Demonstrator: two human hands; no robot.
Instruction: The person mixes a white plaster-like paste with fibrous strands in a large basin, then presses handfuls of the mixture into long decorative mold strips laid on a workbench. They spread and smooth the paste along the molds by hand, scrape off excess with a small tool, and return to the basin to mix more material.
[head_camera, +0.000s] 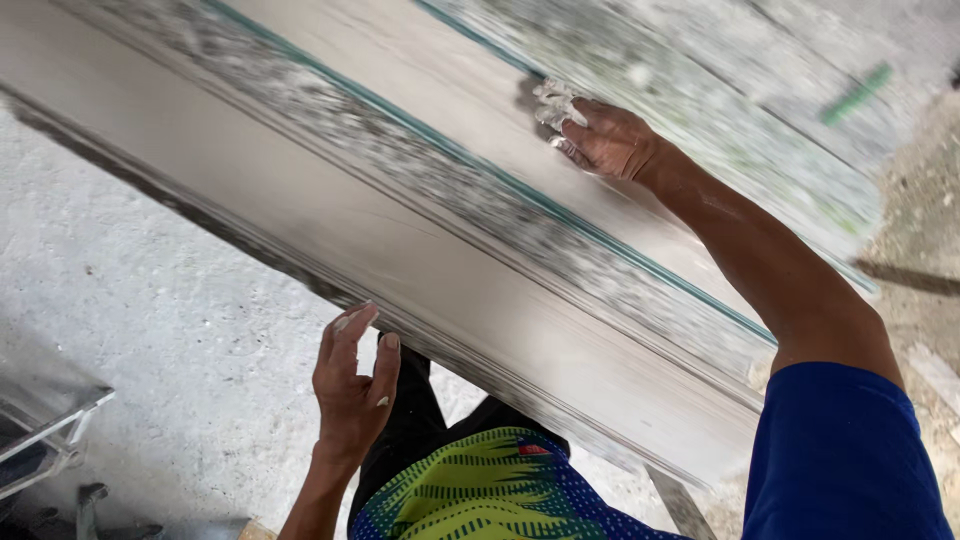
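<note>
The long grey panel (420, 250) is running diagonally from upper left to lower right. The right hand (612, 140) is clenching a white wad (555, 105) on its top face; the left hand (352, 385) is bracing the near edge, fingers loose.

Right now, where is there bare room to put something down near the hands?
The widest bare patch is the pale concrete floor, left of the long slab and above the metal frame at the lower left. The slab's smooth band between the left hand and right hand is free. It is crowded at the bottom, by the person's patterned clothing.
</note>
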